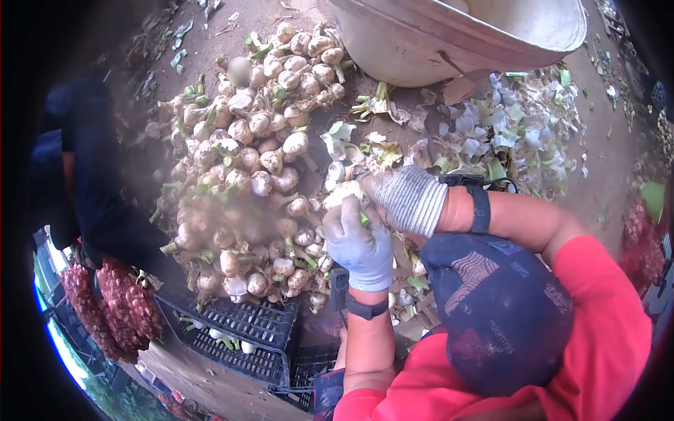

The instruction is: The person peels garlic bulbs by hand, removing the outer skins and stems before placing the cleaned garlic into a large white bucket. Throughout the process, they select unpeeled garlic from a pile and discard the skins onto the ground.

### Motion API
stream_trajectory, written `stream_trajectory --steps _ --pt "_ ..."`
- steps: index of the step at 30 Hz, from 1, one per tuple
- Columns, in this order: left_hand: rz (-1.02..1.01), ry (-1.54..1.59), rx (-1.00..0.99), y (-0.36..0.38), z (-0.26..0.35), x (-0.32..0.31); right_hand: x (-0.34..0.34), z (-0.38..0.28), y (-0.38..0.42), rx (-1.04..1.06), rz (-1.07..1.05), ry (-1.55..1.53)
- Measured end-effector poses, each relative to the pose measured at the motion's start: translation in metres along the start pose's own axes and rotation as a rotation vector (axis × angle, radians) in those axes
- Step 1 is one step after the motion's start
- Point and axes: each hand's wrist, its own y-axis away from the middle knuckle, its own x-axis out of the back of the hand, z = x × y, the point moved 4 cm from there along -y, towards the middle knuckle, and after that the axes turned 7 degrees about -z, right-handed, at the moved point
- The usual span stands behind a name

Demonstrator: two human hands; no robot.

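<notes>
1. The left hand (359, 242), in a pale grey glove, is wrapped around a white, papery garlic bulb (344, 194) beside the heaped pile of unpeeled garlic bulbs (246, 175).
2. The right hand (407, 198), in a striped knit glove, seems to pinch its skin; peel in short pulls, with the bulb held steady.

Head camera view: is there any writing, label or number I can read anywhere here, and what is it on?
Dark cap: one short line of pale lettering, too blurred to read.
No text shows on the white tub, the black crate, or the gloves of the left hand and right hand, which grip a garlic bulb.
</notes>
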Motion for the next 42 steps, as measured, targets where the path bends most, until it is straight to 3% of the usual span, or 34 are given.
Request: stream_trajectory --steps 6,10,13,16,18,20,21,22,24,26,27,28,29,30,32,33,35,36,38,39,40,42 --pt "-0.092 -0.043 0.067 -0.007 0.000 -0.005 -0.018 0.010 -0.009 0.021 0.100 0.078" --pt "-0.258 -0.005 0.142 -0.004 -0.019 -0.001 -0.018 0.020 -0.012 0.006 -0.017 0.093" --pt "-0.255 0.368 0.047 -0.003 -0.025 0.011 -0.015 0.034 -0.010 -0.076 0.010 0.021" --pt "-0.344 0.789 0.198 0.005 -0.026 0.021 -0.024 0.069 -0.016 -0.192 0.016 0.036" --pt "-0.367 0.885 0.246 0.007 -0.024 0.028 -0.015 0.073 -0.011 -0.242 -0.025 0.060" --pt "-0.300 1.241 0.271 0.009 -0.029 0.033 -0.018 0.066 0.001 -0.157 -0.449 0.182" --pt "-0.185 1.454 0.359 0.015 -0.039 0.033 -0.018 0.058 0.018 -0.021 -0.564 -0.067" --pt "-0.129 1.593 0.323 0.012 -0.047 0.033 -0.013 0.053 0.039 0.122 -0.674 -0.312" --pt "0.081 1.820 0.468 0.000 -0.053 0.037 0.024 0.062 0.066 0.217 -0.432 -0.689" --pt "0.116 1.805 0.355 -0.030 -0.044 0.039 0.015 0.101 0.087 -0.463 -0.183 -0.835" --pt "0.040 1.814 0.151 -0.057 -0.020 0.042 0.012 0.119 0.080 -0.458 -0.345 -0.181" --pt "-0.029 1.843 0.091 -0.077 0.012 0.052 0.004 0.117 0.077 -0.617 -0.586 0.320" --pt "-0.220 1.876 -0.150 -0.108 0.039 0.058 0.009 0.106 0.074 -0.547 -0.470 0.315" --pt "-0.101 1.733 -0.180 -0.117 0.060 0.067 0.012 0.095 0.074 -0.477 -0.366 0.302" --pt "-0.066 0.978 -0.108 -0.120 0.046 0.062 0.020 0.078 0.068 -0.366 -0.088 0.067" --pt "-0.008 0.583 -0.274 -0.122 0.023 0.041 0.021 0.074 0.060 -0.317 -0.074 0.088" --pt "-0.151 -0.204 -0.165 -0.122 -0.029 0.000 0.014 0.068 0.043 -0.224 -0.019 0.089" --pt "-0.285 -0.411 -0.231 -0.125 -0.064 -0.026 0.014 0.063 0.033 -0.172 -0.043 0.051" --pt "-0.614 -0.625 -0.350 -0.112 -0.123 -0.060 0.011 0.057 0.010 -0.104 -0.054 -0.084" --pt "-0.658 -0.668 -0.426 -0.110 -0.140 -0.070 0.013 0.055 0.000 -0.168 -0.049 -0.263" --pt "-0.701 -0.711 -0.500 -0.110 -0.148 -0.077 0.016 0.054 -0.009 -0.230 -0.043 -0.442" --pt "-0.550 -0.507 -0.368 -0.117 -0.139 -0.063 0.008 0.064 -0.022 -0.293 0.017 -0.826"
